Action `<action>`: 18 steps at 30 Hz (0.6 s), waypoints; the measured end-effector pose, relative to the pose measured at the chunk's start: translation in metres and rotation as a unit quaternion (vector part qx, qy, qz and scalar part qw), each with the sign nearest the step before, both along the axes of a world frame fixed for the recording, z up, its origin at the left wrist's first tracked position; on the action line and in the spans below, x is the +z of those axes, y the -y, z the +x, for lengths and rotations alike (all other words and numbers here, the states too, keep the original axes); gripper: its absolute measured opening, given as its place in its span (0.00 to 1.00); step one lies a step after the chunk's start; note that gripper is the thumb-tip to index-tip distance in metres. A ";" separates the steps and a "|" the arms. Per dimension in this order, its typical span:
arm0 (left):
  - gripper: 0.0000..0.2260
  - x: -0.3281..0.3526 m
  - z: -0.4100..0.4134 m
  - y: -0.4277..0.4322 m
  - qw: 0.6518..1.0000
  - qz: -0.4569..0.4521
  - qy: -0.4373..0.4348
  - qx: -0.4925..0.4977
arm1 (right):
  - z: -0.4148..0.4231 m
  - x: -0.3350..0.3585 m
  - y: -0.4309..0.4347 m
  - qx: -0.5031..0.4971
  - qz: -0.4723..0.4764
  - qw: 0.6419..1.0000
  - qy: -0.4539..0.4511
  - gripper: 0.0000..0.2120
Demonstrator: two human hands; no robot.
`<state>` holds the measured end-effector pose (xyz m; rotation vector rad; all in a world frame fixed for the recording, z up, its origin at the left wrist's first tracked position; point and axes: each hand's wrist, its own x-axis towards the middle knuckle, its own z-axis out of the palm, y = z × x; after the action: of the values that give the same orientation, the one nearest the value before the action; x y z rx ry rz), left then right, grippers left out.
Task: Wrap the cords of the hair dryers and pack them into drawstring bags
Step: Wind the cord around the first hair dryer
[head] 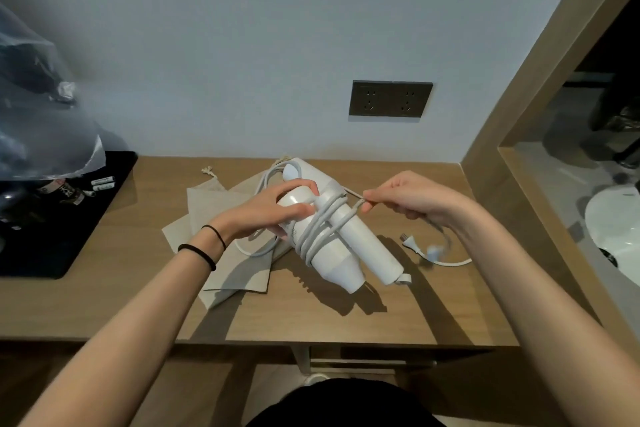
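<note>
The left hand [273, 210] holds the white hair dryer [346, 253], which seems lifted a little off the bench [311, 319]. Its fingers [298, 210] are curled round the barrel, touching the loops of cord [318, 229] wound there. The right hand [405, 199] pinches the cord between thumb and fingers [372, 197], just beside the handle. From these fingers the free end falls to the plug [408, 242], which lies on the bench under the right wrist. The drawstring bags [214, 198] lie flat under the left wrist, not yet used. I think the loops can slide off the smooth body if the pinch loses tension, and the trailing plug may catch on the bench.
</note>
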<state>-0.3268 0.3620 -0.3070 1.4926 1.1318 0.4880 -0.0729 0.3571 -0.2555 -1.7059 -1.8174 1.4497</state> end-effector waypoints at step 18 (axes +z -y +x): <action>0.11 -0.040 0.008 0.013 0.974 -0.098 0.033 0.201 | -0.031 -0.025 0.005 0.040 0.203 0.963 0.176 0.18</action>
<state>-0.3191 0.3486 -0.3473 1.0701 1.3943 0.6758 -0.1040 0.3521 -0.2805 -1.7630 -2.1973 0.7492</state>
